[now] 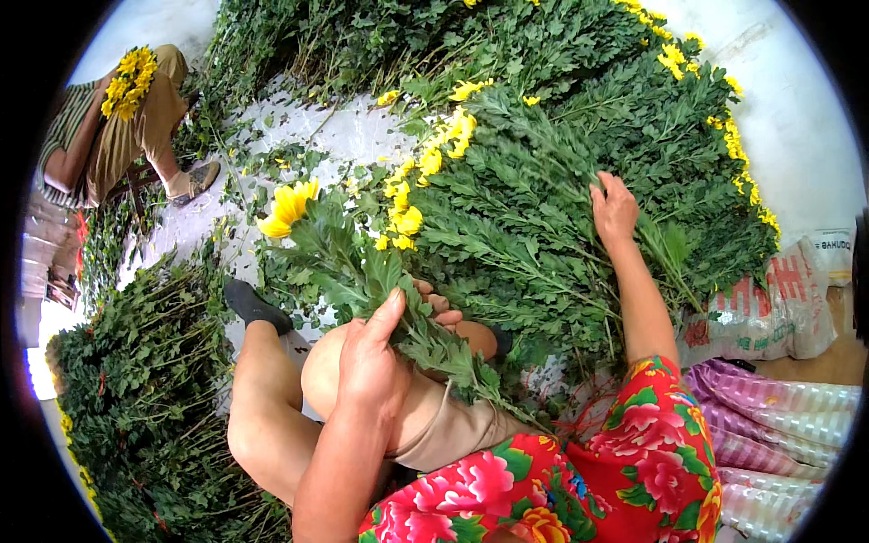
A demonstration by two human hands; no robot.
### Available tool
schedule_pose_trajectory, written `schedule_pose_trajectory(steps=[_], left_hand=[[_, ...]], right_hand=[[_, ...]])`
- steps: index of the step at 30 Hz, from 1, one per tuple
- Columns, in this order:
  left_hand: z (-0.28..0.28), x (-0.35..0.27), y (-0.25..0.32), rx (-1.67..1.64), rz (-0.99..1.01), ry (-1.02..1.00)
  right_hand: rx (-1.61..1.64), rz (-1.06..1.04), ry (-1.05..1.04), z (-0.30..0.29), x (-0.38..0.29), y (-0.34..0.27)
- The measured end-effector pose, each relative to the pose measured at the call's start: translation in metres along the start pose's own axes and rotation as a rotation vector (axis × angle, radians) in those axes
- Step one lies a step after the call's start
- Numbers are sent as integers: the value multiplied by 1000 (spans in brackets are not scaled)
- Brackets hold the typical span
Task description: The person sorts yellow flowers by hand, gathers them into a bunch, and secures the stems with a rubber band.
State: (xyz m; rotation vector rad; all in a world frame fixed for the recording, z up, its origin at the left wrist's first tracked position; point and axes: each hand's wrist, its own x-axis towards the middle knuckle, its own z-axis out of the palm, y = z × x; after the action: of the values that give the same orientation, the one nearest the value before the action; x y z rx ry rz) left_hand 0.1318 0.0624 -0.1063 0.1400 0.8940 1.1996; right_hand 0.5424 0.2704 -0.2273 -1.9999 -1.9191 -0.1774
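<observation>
My left hand grips a small bunch of leafy chrysanthemum stems above my knee. A yellow chrysanthemum bloom tops the bunch at its far left end, and the cut ends point down towards my lap. Farther right, my right hand is on a green stem in the wide pile of chrysanthemum stems; its fingertips are curled around the stem, partly among blurred leaves. Yellow blooms line the left edge of that pile.
More cut stems are heaped at the lower left, and another heap lies at the top. Fallen leaves litter the pale floor. A seated co-worker holds yellow blooms at the upper left. Woven sacks and striped fabric lie at the right.
</observation>
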Motion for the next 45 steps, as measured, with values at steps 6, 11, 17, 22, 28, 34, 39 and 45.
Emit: schedule_pose_trajectory(steps=[6, 11, 17, 22, 28, 34, 39, 45], left_hand=[[-1, -2, -4, 16, 20, -34], [-1, -6, -7, 12, 36, -96], [-8, -8, -10, -2, 92, -113], [-15, -3, -10, -6, 124, -120], [-14, 0, -11, -29, 110, -139], [-7, -2, -9, -16, 93, -98], [-4, -3, -7, 11, 105, -100], [-7, 1, -7, -3, 74, -95]], right_hand=[[714, 202, -357, -74, -74, -9], [1105, 487, -326, -72, -137, -7], [1008, 467, -339, -60, -126, 19], [1068, 507, -397, -30, -106, 54], [546, 145, -226, 15, -83, 56], [303, -85, -229, 18, -90, -21], [207, -67, -232, 38, -80, -32], [1163, 400, -416, 11, -51, -2]])
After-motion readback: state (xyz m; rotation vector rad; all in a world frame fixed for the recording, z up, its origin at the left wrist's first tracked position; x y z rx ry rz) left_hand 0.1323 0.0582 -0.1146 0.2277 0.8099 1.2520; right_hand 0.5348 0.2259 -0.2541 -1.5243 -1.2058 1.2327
